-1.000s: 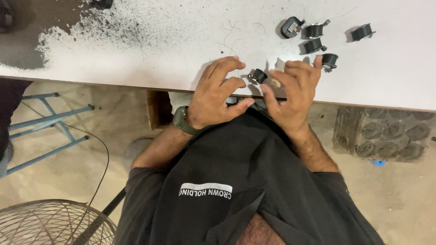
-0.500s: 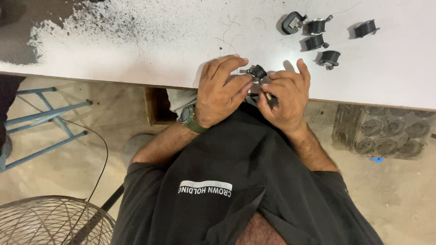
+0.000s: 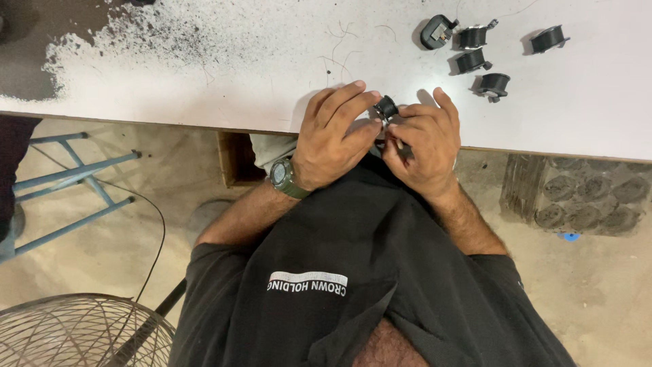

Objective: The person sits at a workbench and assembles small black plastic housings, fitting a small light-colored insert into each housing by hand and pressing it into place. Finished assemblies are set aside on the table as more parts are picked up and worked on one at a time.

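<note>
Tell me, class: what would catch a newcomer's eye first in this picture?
Two hands meet at the near edge of the white table: the left hand, with a green wristwatch, and the right hand pinch a small black part between them. Five similar black parts lie farther back on the right.

Black parts [image 3: 483,51] crowd far right; tabletop [image 3: 204,75] left seemingly open.

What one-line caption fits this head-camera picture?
Both hands, left and right, grip a small black part at a white table's edge.
</note>
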